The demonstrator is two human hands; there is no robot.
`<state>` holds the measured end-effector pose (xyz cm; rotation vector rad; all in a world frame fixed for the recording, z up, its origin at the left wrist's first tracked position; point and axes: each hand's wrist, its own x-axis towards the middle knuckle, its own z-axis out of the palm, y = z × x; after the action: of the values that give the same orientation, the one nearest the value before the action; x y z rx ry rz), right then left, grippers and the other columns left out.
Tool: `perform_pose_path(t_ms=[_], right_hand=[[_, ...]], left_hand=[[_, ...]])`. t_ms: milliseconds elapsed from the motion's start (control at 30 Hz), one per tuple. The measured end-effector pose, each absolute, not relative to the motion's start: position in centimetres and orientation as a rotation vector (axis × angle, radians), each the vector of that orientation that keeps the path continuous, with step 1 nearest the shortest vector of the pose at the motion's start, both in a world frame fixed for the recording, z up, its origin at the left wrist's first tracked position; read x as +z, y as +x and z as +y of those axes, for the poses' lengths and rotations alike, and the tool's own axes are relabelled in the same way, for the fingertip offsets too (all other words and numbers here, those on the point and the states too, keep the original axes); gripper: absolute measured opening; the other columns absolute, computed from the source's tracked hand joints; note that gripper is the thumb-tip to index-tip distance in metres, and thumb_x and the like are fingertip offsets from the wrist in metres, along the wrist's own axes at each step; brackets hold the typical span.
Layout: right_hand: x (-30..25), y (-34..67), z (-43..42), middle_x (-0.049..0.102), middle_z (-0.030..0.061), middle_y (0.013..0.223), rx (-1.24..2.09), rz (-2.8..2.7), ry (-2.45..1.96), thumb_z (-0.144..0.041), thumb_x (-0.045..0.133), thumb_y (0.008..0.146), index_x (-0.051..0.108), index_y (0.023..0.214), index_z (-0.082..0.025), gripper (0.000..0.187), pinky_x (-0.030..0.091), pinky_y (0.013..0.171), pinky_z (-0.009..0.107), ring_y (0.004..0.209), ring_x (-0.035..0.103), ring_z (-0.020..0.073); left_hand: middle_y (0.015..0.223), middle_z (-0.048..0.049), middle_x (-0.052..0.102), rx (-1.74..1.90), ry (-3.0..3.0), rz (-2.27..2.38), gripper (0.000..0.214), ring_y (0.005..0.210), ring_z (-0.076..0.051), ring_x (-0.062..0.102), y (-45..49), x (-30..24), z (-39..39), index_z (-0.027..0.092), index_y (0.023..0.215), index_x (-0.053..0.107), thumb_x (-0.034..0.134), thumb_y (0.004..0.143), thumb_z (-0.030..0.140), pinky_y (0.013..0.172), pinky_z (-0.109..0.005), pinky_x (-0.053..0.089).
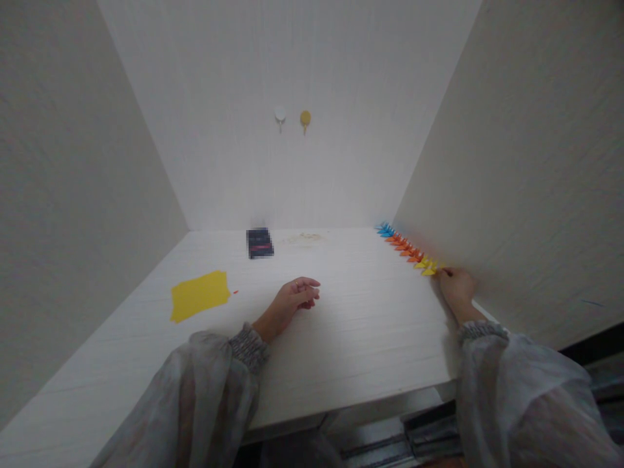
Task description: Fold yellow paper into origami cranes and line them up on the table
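A row of small folded paper cranes point(409, 252) runs along the table's right side by the wall, blue at the far end, orange in the middle and yellow nearest me. My right hand point(457, 289) is at the near end of this row, fingers pinched at the edge of a yellow paper crane point(429, 267); the fingertips partly hide it. Above the middle of the table, my left hand point(295, 296) holds nothing, its fingers loosely bent and apart. To its left lies a stack of yellow paper sheets point(199, 296), with a tiny red scrap point(236, 292) beside it.
A dark, blurred flat object point(259, 243) lies toward the back of the white table point(361, 338). Walls enclose the table at the left, back and right. Two hooks, one white point(279, 115) and one gold point(305, 118), are fixed on the back wall. Brownish marks point(309, 236) show near it.
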<state>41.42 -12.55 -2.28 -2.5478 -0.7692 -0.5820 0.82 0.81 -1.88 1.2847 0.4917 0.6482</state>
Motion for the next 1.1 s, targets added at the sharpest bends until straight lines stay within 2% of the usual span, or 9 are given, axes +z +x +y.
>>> perform_pose_path(t_ms=[667,1100], right_hand=[[-2.01,41.32,-12.31,0.065,0.0171,0.084,-0.55,-0.714,-2.637,-0.031,0.044,0.075,0.066,0.093,-0.011,0.035,0.035,0.056,0.031,0.071,0.058,0.0252],[-1.7,40.91,-12.28,0.065,0.0159,0.084,-0.536,-0.691,-2.673,-0.031,0.045,0.077,0.065,0.095,-0.012,0.033,0.036,0.058,0.03,0.073,0.059,0.0232]], left_hand=[[0.07,-0.0018,0.055,0.656,1.288,0.489,0.029,0.056,-0.007,0.047,0.91,-1.82,0.66,0.014,0.088,0.056,0.061,0.064,0.03,0.054,-0.021,0.036],[0.071,-0.0019,0.055,0.648,1.285,0.487,0.031,0.057,-0.007,0.048,0.73,-1.87,0.77,0.014,0.089,0.056,0.061,0.064,0.031,0.056,-0.021,0.036]])
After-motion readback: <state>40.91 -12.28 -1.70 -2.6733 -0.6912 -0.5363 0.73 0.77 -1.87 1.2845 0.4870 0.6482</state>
